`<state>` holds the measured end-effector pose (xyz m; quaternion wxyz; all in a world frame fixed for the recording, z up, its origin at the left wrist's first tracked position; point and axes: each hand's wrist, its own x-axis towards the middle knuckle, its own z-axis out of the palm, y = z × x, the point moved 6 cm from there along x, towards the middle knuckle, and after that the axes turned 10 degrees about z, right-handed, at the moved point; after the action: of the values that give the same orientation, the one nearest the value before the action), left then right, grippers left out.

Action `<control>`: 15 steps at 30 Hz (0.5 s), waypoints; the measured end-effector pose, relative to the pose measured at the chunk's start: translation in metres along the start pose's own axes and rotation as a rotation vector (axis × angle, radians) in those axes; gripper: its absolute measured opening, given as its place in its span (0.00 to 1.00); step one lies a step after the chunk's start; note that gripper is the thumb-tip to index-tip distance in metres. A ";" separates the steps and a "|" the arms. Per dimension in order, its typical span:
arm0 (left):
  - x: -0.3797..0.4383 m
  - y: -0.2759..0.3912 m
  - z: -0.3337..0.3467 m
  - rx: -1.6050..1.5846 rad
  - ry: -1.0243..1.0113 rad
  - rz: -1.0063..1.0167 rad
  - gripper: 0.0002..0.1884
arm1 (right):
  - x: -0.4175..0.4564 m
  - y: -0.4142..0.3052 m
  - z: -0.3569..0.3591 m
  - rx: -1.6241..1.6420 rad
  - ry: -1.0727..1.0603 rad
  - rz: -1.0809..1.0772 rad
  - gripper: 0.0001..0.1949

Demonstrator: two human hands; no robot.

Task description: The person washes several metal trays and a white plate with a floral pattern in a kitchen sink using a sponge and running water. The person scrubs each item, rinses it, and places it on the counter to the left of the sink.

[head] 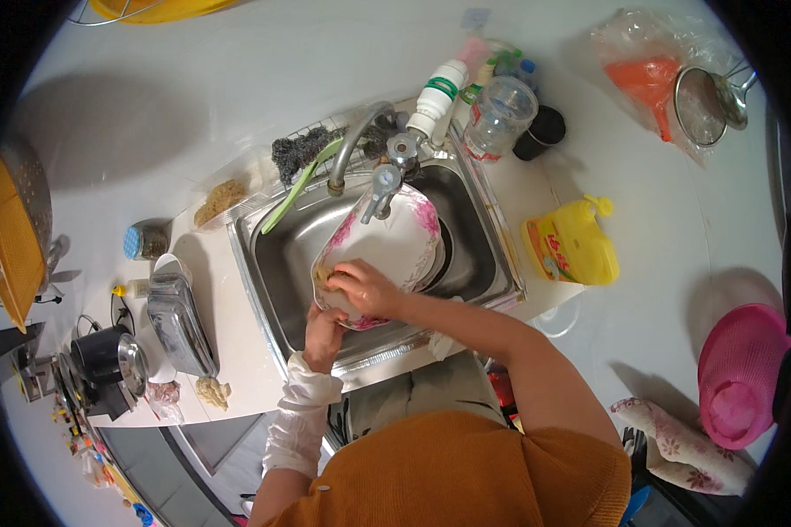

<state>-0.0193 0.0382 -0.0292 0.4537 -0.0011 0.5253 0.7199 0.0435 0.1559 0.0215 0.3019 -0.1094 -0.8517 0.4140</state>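
A large white plate with pink flowers (385, 247) is tilted over the steel sink (283, 290), under the faucet (356, 141). My left hand (323, 334) grips its near rim, thumb on the upper face. In my right hand (364, 290) is a yellowish-brown scrubber (324, 274), pressed against the plate's left inner edge; the fingers hide part of it. Other dishes (440, 260) lie beneath the plate on the right, mostly covered by it. Whether the plate rests on them I cannot tell.
Behind the sink are a green-handled brush (296, 191) and a dark mesh scourer (296, 155). A plastic tray with brown fibre (221, 201) sits at the left corner. To the right stand a clear jar (498, 122), a black cup (539, 134) and a yellow detergent jug (570, 244).
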 end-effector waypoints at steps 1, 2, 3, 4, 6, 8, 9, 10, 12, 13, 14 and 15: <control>0.000 -0.003 -0.008 0.019 -0.013 -0.001 0.30 | 0.002 0.011 -0.010 -0.061 -0.030 -0.097 0.15; 0.000 -0.003 -0.013 0.037 -0.028 0.003 0.31 | 0.009 0.024 -0.019 -0.125 -0.059 -0.199 0.14; -0.002 -0.003 -0.011 0.033 -0.044 -0.030 0.31 | 0.021 0.066 -0.025 -0.022 -0.080 0.086 0.10; -0.008 0.002 -0.014 0.029 -0.045 -0.055 0.30 | 0.026 0.089 -0.039 0.222 0.023 0.177 0.08; -0.021 0.017 -0.001 0.026 0.012 -0.071 0.29 | 0.019 0.107 -0.086 -0.580 0.267 0.153 0.08; -0.016 0.012 -0.003 0.043 -0.025 -0.031 0.30 | 0.006 0.120 -0.077 -0.608 0.403 0.318 0.10; -0.016 0.009 -0.004 0.049 -0.038 -0.011 0.30 | 0.000 0.120 -0.072 -0.619 0.464 0.401 0.11; -0.014 0.005 0.001 0.077 -0.025 -0.007 0.28 | -0.002 0.115 -0.064 -0.532 0.547 0.571 0.15; -0.005 0.001 0.009 0.124 -0.010 -0.050 0.26 | 0.005 0.109 -0.031 -0.212 0.320 0.545 0.13; -0.005 0.000 0.010 0.148 0.001 -0.070 0.25 | 0.008 0.100 -0.015 -0.050 0.203 0.525 0.12; 0.005 -0.007 -0.004 0.110 0.009 -0.019 0.24 | 0.005 0.072 -0.007 0.016 0.210 0.261 0.13; 0.013 -0.008 -0.017 0.054 -0.026 0.007 0.24 | 0.004 0.035 0.004 0.141 0.002 0.214 0.15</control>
<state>-0.0294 0.0336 -0.0492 0.4578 0.0224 0.5388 0.7068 0.0355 0.1776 -0.0054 0.2640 -0.1786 -0.8035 0.5028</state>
